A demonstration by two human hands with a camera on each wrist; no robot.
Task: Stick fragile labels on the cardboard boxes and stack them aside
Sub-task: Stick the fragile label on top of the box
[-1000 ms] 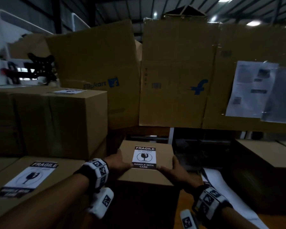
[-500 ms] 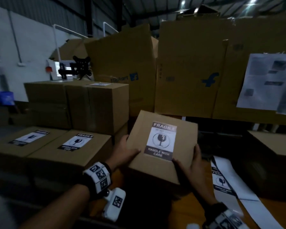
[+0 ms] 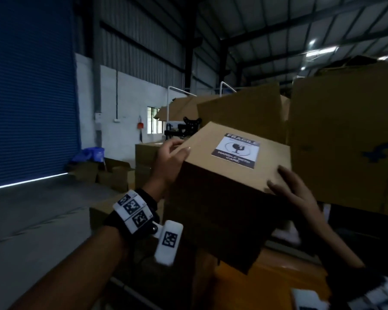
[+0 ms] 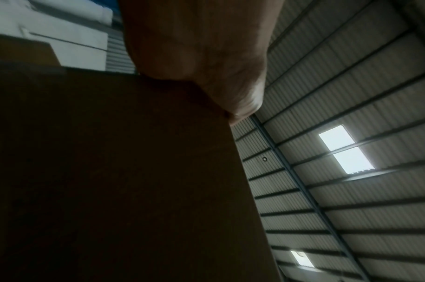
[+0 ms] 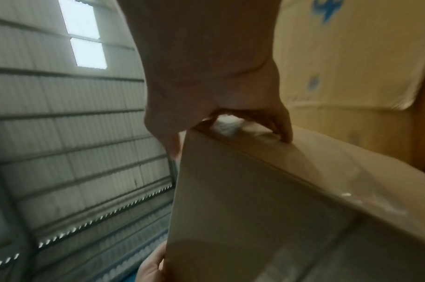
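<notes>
Two hands grip box (image 3: 213, 186) (tilted) — blue shutter (image 3: 29, 90).

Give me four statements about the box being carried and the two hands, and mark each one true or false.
1. The cardboard box is held by both the left hand and the right hand. True.
2. The fragile label is on the box's top face. True.
3. The box rests flat on a stack. False: it is held up in the air, tilted.
4. The blue shutter is on the right of the head view. False: it is on the left.
</notes>
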